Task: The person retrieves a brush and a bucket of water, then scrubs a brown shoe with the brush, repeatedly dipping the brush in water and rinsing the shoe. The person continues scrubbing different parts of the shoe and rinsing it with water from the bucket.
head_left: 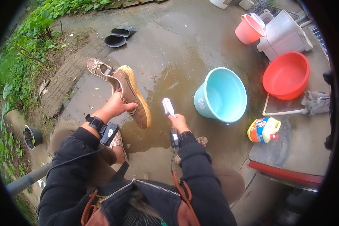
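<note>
My left hand [117,105] grips a brown lace-up shoe [127,87] by its upper, with the pale tan sole turned to the right. A second brown shoe [98,68] of the same kind shows just beyond it, on the wet concrete. In my right hand [179,123] is a white scrubbing brush [168,106], held by its handle with the head pointing away from me. Brush and shoe are apart. To the right of the brush stands a light blue plastic bucket [200,97], its pale inside facing me.
A yellow jug [254,130] with a red pump, a red basin [285,76] and a pink bucket [247,31] stand on the right. Black rubber boots [115,41] are at the upper left. A grey pipe [31,178] crosses the lower left, near plants [14,84].
</note>
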{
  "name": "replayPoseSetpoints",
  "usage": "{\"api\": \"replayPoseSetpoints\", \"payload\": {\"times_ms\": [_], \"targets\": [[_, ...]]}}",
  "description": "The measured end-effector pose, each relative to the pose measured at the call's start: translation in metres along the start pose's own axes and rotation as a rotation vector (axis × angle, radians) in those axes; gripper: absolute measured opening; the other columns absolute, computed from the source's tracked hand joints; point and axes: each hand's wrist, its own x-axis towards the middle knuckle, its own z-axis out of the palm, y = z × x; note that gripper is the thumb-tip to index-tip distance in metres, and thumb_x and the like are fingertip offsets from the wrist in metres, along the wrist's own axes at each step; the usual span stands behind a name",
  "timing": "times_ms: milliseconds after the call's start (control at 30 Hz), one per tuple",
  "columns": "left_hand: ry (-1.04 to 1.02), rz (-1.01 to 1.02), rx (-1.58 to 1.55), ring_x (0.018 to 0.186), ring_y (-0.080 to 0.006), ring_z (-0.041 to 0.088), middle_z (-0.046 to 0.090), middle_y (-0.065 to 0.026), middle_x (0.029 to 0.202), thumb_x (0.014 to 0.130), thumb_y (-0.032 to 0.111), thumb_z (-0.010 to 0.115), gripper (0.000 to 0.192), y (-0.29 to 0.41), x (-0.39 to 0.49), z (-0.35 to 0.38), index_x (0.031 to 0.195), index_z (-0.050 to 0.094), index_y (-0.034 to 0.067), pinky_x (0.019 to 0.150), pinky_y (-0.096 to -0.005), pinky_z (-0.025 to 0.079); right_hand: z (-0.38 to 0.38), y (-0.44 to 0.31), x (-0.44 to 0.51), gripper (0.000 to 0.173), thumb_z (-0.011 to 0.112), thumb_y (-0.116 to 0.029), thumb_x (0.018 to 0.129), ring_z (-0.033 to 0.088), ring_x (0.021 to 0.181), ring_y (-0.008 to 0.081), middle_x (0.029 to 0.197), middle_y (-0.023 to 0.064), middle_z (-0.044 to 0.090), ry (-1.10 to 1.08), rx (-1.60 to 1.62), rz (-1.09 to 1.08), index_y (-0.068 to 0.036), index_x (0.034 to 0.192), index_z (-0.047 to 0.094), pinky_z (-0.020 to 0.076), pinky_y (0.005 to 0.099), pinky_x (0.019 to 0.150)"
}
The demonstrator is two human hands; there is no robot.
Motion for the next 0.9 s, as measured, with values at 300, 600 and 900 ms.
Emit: {"api": "replayPoseSetpoints", "payload": {"times_ms": [300,600,900], "targets": [[-0.001,0.004,-0.090,0.102,-0.0174,0.066,0.070,-0.0086,0.111,0.079,0.013,0.081,0.049,0.016,-0.010,0.000,0.121,0.062,-0.001,0.091,-0.0342,0.054,0.039,-0.044,-0.061,0.043,0.064,-0.027,0.095,0.064,0.063,0.0147,0.081,0.0064,0.068,0.169,-0.189,-0.488,-0.010,0.135,0.060,0.0528,0.0314,0.057],[-0.156,0.128,-0.027,0.091,-0.0167,0.067,0.071,-0.0112,0.100,0.079,0.011,0.073,0.040,0.025,-0.026,0.043,0.116,0.064,-0.003,0.080,-0.0336,0.056,0.066,-0.103,-0.083,0.046,0.060,-0.033,0.095,0.066,0.110,0.0366,0.117,0.0240,0.067,0.122,-0.357,-0.807,-0.016,0.138,0.057,0.0511,0.0377,0.092],[0.293,0.139,0.004,0.089,-0.0183,0.069,0.073,-0.0129,0.096,0.086,0.009,0.071,0.030,0.003,0.010,0.014,0.110,0.062,-0.005,0.078,-0.0331,0.056,0.016,-0.019,-0.099,0.045,0.058,-0.030,0.097,0.064,0.111,0.0351,0.118,0.0227,0.067,0.060,-0.745,-0.491,-0.013,0.138,0.057,0.0492,0.0391,0.096]]}}
